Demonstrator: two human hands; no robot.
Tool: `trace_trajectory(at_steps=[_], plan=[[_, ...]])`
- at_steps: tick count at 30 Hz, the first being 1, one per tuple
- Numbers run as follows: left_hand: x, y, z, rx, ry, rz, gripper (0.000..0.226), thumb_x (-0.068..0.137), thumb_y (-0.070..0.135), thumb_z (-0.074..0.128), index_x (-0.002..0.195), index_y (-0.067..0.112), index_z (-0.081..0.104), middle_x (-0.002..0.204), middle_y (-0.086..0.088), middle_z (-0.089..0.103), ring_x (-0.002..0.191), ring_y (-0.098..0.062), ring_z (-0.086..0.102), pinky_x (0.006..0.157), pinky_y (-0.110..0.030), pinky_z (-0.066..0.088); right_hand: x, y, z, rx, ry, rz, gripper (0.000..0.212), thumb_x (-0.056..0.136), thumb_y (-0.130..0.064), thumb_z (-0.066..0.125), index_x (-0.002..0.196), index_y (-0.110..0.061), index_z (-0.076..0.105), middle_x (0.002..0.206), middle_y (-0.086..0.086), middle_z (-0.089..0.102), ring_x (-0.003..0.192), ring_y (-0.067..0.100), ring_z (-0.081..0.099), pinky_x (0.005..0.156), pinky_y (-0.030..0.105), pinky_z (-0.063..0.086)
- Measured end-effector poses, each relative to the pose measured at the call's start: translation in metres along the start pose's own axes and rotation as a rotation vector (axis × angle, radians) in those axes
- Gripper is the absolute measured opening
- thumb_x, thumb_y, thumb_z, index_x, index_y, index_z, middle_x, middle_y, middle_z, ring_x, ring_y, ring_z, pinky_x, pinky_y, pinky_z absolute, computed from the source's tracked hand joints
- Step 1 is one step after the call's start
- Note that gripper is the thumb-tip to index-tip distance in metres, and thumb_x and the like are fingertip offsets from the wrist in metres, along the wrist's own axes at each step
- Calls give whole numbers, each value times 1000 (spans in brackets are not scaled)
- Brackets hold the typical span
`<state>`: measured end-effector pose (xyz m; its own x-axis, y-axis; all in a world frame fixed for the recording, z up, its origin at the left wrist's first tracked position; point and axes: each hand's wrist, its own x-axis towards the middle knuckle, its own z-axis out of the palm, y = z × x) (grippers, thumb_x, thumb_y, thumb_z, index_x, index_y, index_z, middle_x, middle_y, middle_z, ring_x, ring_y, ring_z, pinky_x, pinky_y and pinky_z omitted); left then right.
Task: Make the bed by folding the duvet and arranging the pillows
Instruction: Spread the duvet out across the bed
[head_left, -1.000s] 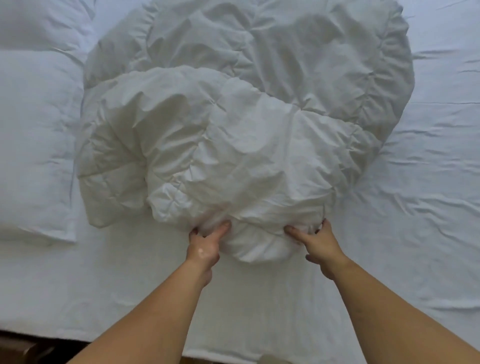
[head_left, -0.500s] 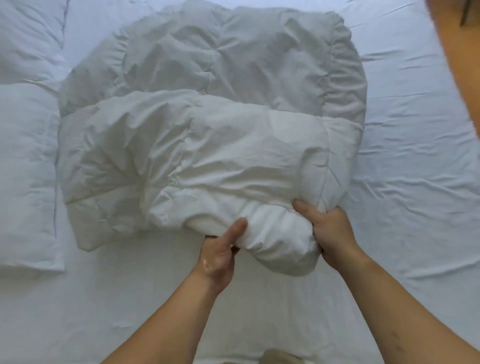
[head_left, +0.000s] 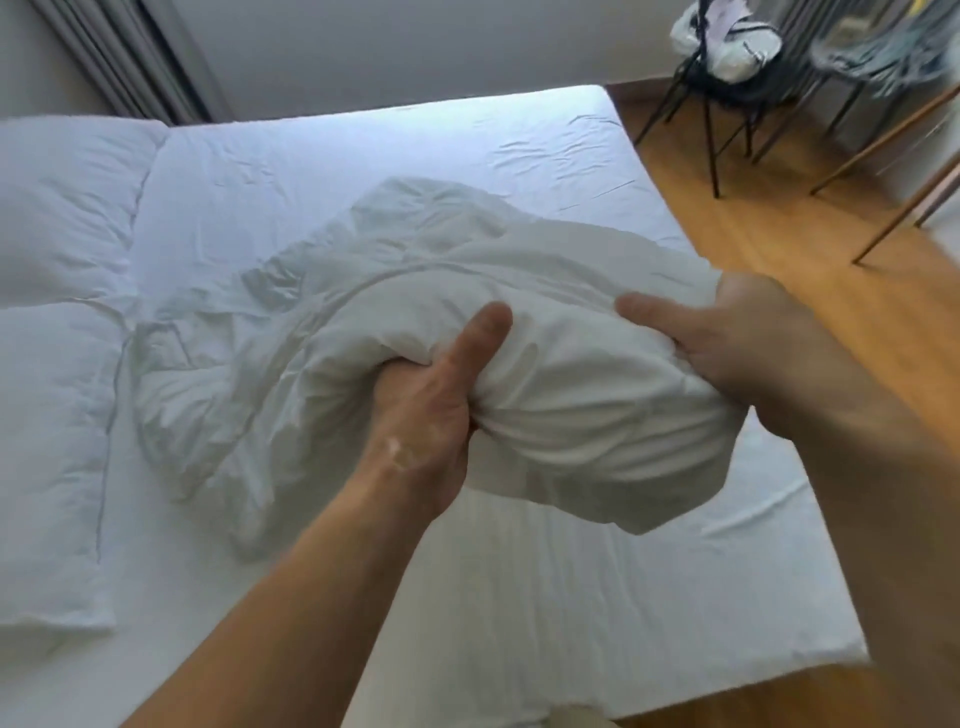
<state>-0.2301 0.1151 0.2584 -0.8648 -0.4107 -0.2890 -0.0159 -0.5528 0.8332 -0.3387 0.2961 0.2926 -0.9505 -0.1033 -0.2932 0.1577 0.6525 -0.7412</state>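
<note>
A bundled white duvet (head_left: 519, 291) fills the middle of the view, its near end lifted off the bed and its far part trailing on the white sheet (head_left: 545, 597). My left hand (head_left: 431, 410) grips the near fold from below, thumb pressed on top. My right hand (head_left: 727, 332) grips the right end of the bundle, thumb across the fabric. Two white pillows lie at the left, one at the back (head_left: 67, 208) and one nearer (head_left: 47, 457).
The bed's right edge meets a wooden floor (head_left: 779, 260). Black-legged chairs (head_left: 727, 98) with clothes on them stand at the back right, beside wooden legs (head_left: 904, 171). Grey curtains (head_left: 130, 57) hang against the back wall on the left.
Both hands have tightened on the near end of the duvet and raised it toward me. The view has tilted up, bringing the wall, floor and chairs into sight.
</note>
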Motion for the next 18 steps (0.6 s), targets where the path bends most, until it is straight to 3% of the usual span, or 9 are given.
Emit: trace_trajectory(at_steps=[2, 4, 8, 10, 12, 14, 16, 18], plan=[[-9, 19, 14, 25, -69, 23, 47, 70, 28, 83, 112, 10, 71, 114, -4, 76, 108, -20, 72, 92, -38, 58, -4, -16, -27, 32, 6, -50, 63, 65, -65, 82, 101, -14, 71, 94, -3, 71, 84, 20, 67, 67, 33, 51], [-5, 23, 27, 9, -82, 19, 47, 70, 27, 81, 112, 8, 72, 114, -7, 76, 108, -23, 72, 94, -41, 58, 9, -23, -39, 65, 33, -68, 66, 55, -66, 84, 92, -13, 73, 90, -1, 74, 82, 22, 70, 70, 39, 58], [32, -10, 48, -11, 101, -113, 43, 80, 23, 82, 116, 1, 71, 111, -10, 77, 103, -26, 74, 96, -50, 56, 55, 9, -18, 241, 81, -120, 73, 52, -62, 85, 107, -15, 72, 101, -6, 76, 92, 15, 73, 88, 46, 60], [55, -33, 56, -69, 167, -183, 44, 81, 26, 82, 116, 1, 71, 112, -12, 76, 102, -28, 74, 93, -50, 58, 69, 42, -6, 346, -33, -209, 85, 58, -63, 85, 129, -23, 60, 119, -7, 70, 106, 12, 69, 95, 45, 57], [73, -53, 63, -130, 169, -212, 53, 77, 32, 84, 120, 3, 70, 118, -13, 74, 106, -29, 72, 94, -50, 57, 73, 78, 3, 414, -260, -337, 112, 58, -56, 89, 153, -33, 32, 141, -11, 56, 126, 9, 58, 102, 40, 51], [83, -70, 72, -149, 171, -214, 66, 70, 37, 87, 122, 2, 69, 119, -14, 73, 109, -30, 71, 96, -49, 56, 77, 110, 14, 366, -350, -384, 130, 57, -46, 94, 157, -42, 12, 148, -17, 48, 133, 6, 51, 105, 38, 48], [85, -87, 78, -149, 90, -191, 70, 70, 37, 86, 127, 0, 65, 124, -15, 71, 114, -30, 69, 96, -45, 55, 87, 128, 20, 326, -195, -352, 112, 64, -43, 92, 154, -46, 24, 140, -21, 56, 127, 7, 57, 103, 42, 50], [79, -107, 78, 8, 40, -144, 65, 74, 28, 84, 130, 5, 62, 127, -10, 70, 115, -25, 68, 89, -37, 56, 104, 136, 13, 341, -37, -325, 63, 78, -38, 83, 134, -45, 55, 121, -20, 68, 113, 6, 65, 97, 46, 54]])
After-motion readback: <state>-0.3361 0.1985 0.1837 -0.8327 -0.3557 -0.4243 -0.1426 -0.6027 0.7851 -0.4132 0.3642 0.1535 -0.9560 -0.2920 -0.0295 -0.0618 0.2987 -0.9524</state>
